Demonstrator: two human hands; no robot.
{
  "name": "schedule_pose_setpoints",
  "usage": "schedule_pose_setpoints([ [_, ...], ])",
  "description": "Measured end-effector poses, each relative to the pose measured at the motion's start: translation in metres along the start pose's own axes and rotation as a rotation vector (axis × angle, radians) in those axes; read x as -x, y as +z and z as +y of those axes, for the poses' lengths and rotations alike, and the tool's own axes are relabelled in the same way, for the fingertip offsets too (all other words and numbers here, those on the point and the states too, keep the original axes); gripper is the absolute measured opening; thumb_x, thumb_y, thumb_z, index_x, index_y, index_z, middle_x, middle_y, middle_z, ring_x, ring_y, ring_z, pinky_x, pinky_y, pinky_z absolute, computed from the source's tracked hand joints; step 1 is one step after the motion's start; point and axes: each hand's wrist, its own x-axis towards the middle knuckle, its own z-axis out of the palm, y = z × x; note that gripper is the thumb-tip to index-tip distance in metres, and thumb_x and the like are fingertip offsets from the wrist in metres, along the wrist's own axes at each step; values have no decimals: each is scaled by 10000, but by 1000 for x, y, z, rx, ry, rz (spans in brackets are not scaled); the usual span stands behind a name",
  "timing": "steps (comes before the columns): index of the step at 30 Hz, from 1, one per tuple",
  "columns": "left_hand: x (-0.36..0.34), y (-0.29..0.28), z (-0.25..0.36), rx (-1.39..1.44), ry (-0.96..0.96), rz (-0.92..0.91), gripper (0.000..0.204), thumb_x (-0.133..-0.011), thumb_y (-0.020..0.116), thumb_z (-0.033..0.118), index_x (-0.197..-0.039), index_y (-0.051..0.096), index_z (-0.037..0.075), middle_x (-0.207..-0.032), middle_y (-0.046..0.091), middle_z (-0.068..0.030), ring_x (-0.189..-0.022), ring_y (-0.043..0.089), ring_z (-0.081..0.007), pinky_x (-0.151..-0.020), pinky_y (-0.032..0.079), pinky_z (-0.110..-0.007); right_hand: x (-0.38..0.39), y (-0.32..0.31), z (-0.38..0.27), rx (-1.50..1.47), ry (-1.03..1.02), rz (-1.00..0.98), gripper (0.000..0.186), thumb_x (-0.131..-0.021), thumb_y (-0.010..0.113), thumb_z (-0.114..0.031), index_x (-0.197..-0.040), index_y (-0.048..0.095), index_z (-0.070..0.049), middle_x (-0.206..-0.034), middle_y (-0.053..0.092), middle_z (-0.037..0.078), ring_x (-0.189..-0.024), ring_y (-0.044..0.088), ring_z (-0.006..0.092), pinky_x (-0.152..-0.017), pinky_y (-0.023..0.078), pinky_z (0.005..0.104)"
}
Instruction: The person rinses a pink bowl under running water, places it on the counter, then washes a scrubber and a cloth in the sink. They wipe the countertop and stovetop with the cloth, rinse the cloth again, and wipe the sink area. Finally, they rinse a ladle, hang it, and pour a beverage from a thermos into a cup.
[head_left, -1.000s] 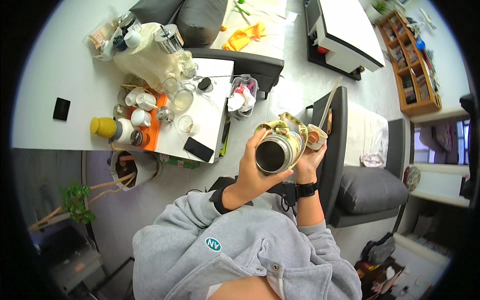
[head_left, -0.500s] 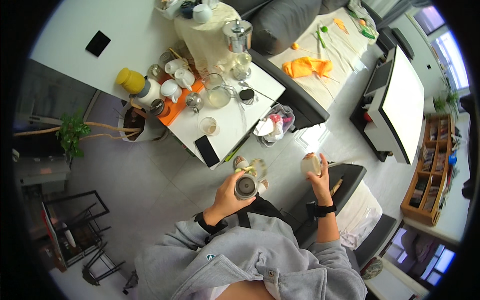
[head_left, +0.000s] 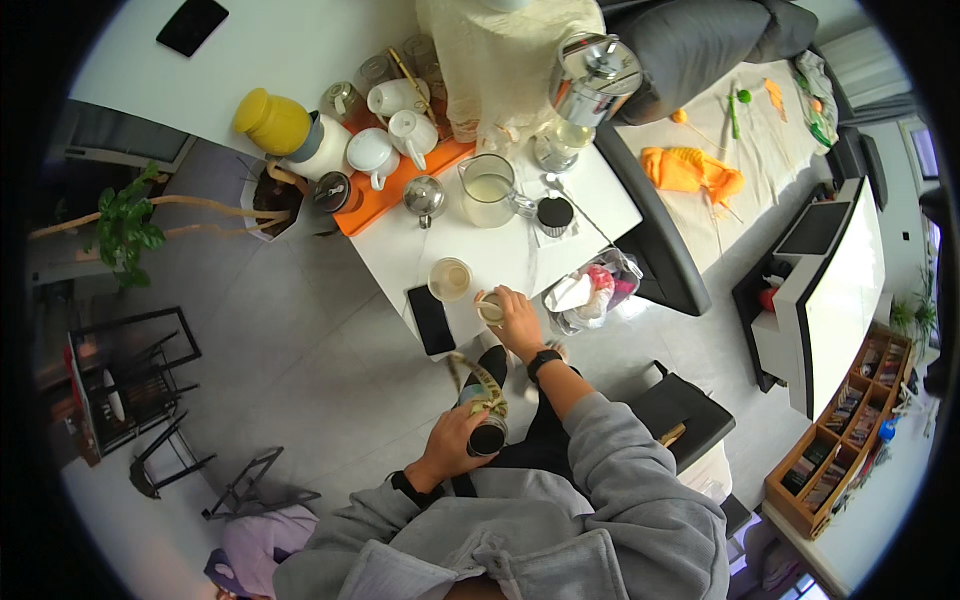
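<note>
My left hand (head_left: 452, 445) is wrapped around a small cylindrical jar (head_left: 487, 438) with a dark round top end. A patterned yellow-green ribbon (head_left: 492, 395) trails from it. Over the near edge of the white table (head_left: 385, 255), my right hand (head_left: 517, 322) grips a small round pale lid (head_left: 490, 309); whether it touches the tabletop I cannot tell. Close by on the table are a glass cup (head_left: 450, 279) with pale contents and a black phone (head_left: 431, 320). Farther back stand a glass pitcher (head_left: 487, 190) of cloudy liquid and a black-topped round container (head_left: 555, 215).
An orange tray (head_left: 385, 205) bears white teapots and cups, with a yellow-topped jug (head_left: 272, 122) beside it. A metal-lidded dispenser (head_left: 597, 80) rises at the table's back. A lined waste bin (head_left: 590, 295) stands right of the table, next to a dark sofa (head_left: 665, 235).
My right hand has swung left and forward to the table edge with the lid. My left hand has lowered slightly and tilted the jar. The view has shifted, so the table appears larger.
</note>
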Motion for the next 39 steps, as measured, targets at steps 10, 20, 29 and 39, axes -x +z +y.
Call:
schedule_pose_setpoints([
  [10, -44, 25, 7, 47, -108, 30, 710, -608, 820, 251, -1197, 480, 47, -1153, 520, -201, -1016, 538, -368, -859, 447, -418, -35, -16, 36, -35, -155, -246, 790, -672, 652, -35, -1382, 306, -37, -1276, 475, 176, -1167, 460, 334, -977, 388, 404],
  [20, -150, 79, 49, 55, -140, 189, 716, -600, 821, 245, -1191, 471, 41, -1158, 525, -195, -996, 546, -350, -846, 446, -410, -216, -195, 117, -85, -1, 343, 887, -631, 820, -224, -1340, 325, -24, -1290, 419, 221, -1178, 445, 376, -936, 429, 385],
  [29, -213, 95, 77, 0, -182, 346, 718, -602, 830, 228, -1183, 464, 17, -1101, 527, -214, -996, 540, -388, -849, 457, -425, -273, -182, 111, 3, 107, 131, 419, -618, 789, -257, -975, 647, -90, -1051, 564, 139, -952, 543, 325, -756, 495, 402],
  [39, -253, 49, 106, -120, -56, 218, 757, -519, 805, 183, -1192, 491, 36, -1189, 509, -207, -1010, 543, -359, -865, 460, -403, -261, -206, 126, 101, -28, 173, 797, -633, 772, -260, -1307, 381, -95, -1164, 466, 145, -1067, 499, 331, -779, 504, 406],
])
